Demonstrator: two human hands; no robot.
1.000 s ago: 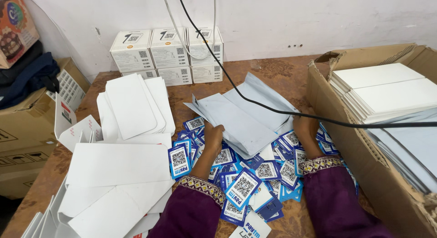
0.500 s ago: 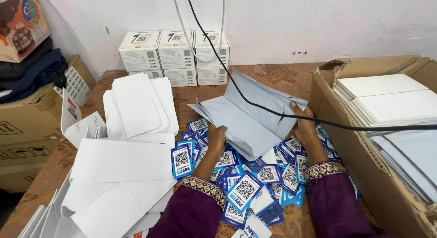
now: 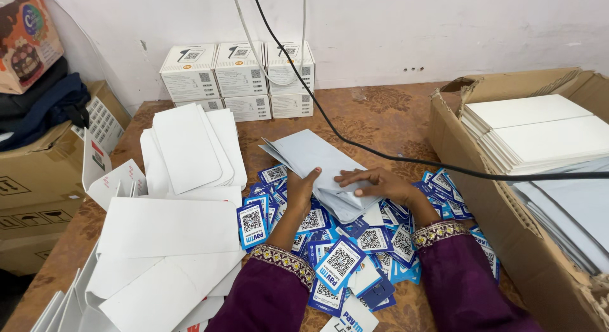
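The left hand (image 3: pixel 303 187) closes its grip on the near edge of a stack of pale grey envelopes (image 3: pixel 317 164), while the right hand (image 3: pixel 374 183) lies flat and open on top of it (fingers spread, gripping nothing). The stack rests mid-desk (image 3: pixel 380 116) over a heap of blue-and-white code cards (image 3: pixel 339 262); judging by that loose heap, most sorting seems undone.

Hands (image 3: pixel 374 183) now gathering envelope stack (image 3: pixel 320 164)

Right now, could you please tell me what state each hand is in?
Left hand: closed on the near edge of the stack of pale blue sheets.
Right hand: open, resting flat on the same stack.
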